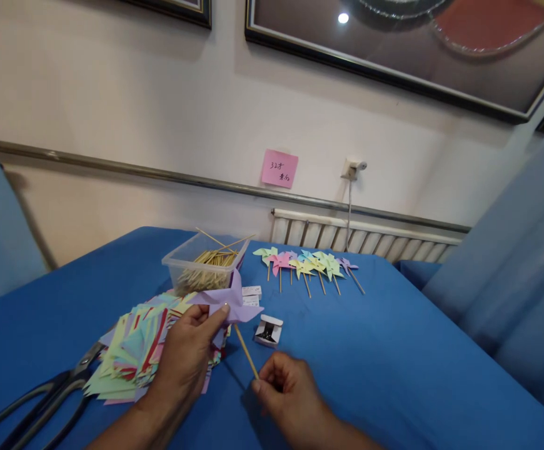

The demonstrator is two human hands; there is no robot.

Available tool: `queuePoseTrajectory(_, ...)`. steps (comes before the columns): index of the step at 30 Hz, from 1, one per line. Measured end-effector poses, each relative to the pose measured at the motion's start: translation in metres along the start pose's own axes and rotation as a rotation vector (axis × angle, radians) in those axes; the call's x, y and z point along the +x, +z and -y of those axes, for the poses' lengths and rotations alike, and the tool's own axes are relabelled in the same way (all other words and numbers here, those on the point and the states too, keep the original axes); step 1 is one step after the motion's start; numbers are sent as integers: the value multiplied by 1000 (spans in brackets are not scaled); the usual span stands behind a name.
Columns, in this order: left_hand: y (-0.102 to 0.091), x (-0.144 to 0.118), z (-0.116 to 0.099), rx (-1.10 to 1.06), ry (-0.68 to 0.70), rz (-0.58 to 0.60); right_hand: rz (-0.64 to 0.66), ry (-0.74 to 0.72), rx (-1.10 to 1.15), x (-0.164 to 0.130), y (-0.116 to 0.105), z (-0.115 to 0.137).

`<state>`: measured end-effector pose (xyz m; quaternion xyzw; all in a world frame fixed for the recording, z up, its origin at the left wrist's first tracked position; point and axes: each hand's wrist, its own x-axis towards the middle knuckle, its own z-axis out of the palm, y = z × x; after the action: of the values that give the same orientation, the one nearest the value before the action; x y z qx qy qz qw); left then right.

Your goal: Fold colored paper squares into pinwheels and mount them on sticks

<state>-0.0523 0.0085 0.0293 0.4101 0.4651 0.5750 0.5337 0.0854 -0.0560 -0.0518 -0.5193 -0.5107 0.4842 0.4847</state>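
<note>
A purple paper pinwheel (237, 303) is pinched at its centre by my left hand (190, 344), thumb on the front. From behind the pinwheel a thin wooden stick (246, 351) slants down to my right hand (293, 394), whose thumb and forefinger grip its lower end. Under and behind my left hand spreads a pile of coloured paper pieces (131, 350). Just right of the pinwheel lies a small open white box (269, 330) with dark small items in it. Whether the stick is fastened to the pinwheel I cannot tell.
A clear plastic tub (173, 265) of wooden sticks stands behind the pile. Large black-handled scissors (72, 375) lie at left. Several pinwheels on sticks (319, 265) lie at the back of the blue-covered table (394, 362). Small white boxes (252, 295) sit beside the tub.
</note>
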Motion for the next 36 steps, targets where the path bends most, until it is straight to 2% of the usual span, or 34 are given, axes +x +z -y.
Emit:
queuePoseTrajectory(3, 2, 0, -1, -26, -19, 52, -53, -37, -29, 4, -5, 2)
queuePoseTrajectory(6, 2, 0, 3, 41, -61, 99, -153, -42, -37, 19, -27, 8)
queuePoseTrajectory(8, 1, -1, 7, 110, -88, 142, -332, -20, -137, 35, -57, 11)
queuePoseTrajectory(9, 1, -1, 9, 134, -101, 165, -467, -7, -232, 43, -77, 11)
queuePoseTrajectory(12, 3, -2, 17, 176, -140, 239, -683, 50, -335, 64, -144, 7)
queuePoseTrajectory(15, 6, 0, 27, 227, -168, 301, -808, 182, -471, 75, -200, -3)
queuePoseTrajectory(18, 7, 6, 38, 270, -182, 340, -835, 341, -601, 81, -229, -12)
queuePoseTrajectory(21, 7, 11, 47, 300, -191, 378, -801, 467, -695, 91, -237, -17)
queuePoseTrajectory(25, 7, 14, 49, 317, -195, 410, -758, 555, -795, 105, -237, -18)
queuePoseTrajectory(31, 7, 9, 47, 325, -179, 450, -729, 555, -909, 110, -237, -20)
queuePoseTrajectory(36, 4, 10, 53, 337, -177, 485, -736, 530, -969, 110, -238, -22)
